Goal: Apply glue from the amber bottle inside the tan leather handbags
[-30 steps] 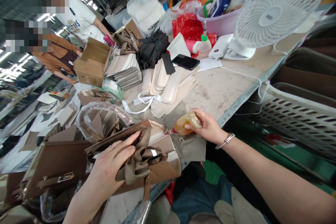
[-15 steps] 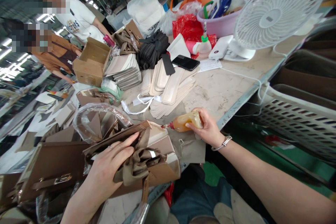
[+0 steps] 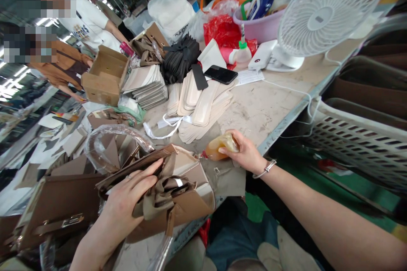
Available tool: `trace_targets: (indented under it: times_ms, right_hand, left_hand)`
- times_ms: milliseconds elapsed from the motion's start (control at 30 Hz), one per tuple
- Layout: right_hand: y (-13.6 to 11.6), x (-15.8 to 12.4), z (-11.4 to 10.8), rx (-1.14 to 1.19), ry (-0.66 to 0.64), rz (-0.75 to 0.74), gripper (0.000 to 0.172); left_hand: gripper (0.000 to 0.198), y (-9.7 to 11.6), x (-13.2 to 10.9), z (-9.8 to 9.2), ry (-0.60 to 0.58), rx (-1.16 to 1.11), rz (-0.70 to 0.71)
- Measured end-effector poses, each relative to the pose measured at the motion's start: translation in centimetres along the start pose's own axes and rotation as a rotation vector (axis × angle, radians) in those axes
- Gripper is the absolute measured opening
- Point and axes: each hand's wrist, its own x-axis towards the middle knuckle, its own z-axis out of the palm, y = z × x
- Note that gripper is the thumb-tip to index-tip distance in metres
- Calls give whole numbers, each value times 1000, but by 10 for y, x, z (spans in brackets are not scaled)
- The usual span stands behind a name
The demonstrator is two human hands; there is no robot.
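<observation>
An unfinished brown handbag [image 3: 193, 201] lies tilted at the table's front edge, with crumpled olive-brown lining [image 3: 159, 203] bunched out of its opening. My left hand [image 3: 127, 199] grips the bag, its fingers laid over the flap side and the rest of the grip hidden. In my right hand [image 3: 243, 152] is a squeeze bottle [image 3: 216, 147] of amber liquid, held on its side. Its red tip points left at the bag's end panel, close to the upper edge; whether it touches cannot be seen. A flat grey-brown piece [image 3: 229, 180] lies below the bottle.
More brown bags [image 3: 63, 203] crowd the left. Behind the bottle lie stacked pale strips [image 3: 203, 112], a phone [image 3: 221, 74] and black pieces [image 3: 181, 59]. A white fan [image 3: 321, 19] and a slatted basket [image 3: 359, 129] stand right. Two people work across the table, near a cardboard box [image 3: 104, 78].
The view has shifted slightly, so everything sits a little further left. The bottle is a bit closer to the bag, and less of its tip shows. Both hands keep their hold.
</observation>
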Motion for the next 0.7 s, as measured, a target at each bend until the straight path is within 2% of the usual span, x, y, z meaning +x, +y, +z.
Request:
trace_targets:
  times_ms: [133,233,300,367,533,700]
  right_hand:
    - [4,-1,3,-28,63,-135,30]
    - [3,-2,2,-123,-9,-309,21]
    - [0,-4,1,-146,-73,-371,19]
    - [-2,-4,0,-150,-95,-409,19]
    - [-7,-5,-2,-144,-30,-491,19]
    - [-9,-4,-6,-169,-131,-497,18]
  left_hand:
    - [22,-1,-2,1,-14,-19,20]
    - [30,-3,-3,1,4,-49,43]
    - [33,-4,-4,1,11,-55,50]
    - [33,-5,-4,2,12,-51,55]
    - [32,-5,-3,3,3,-48,48]
    - [26,-6,-2,1,-8,-23,46]
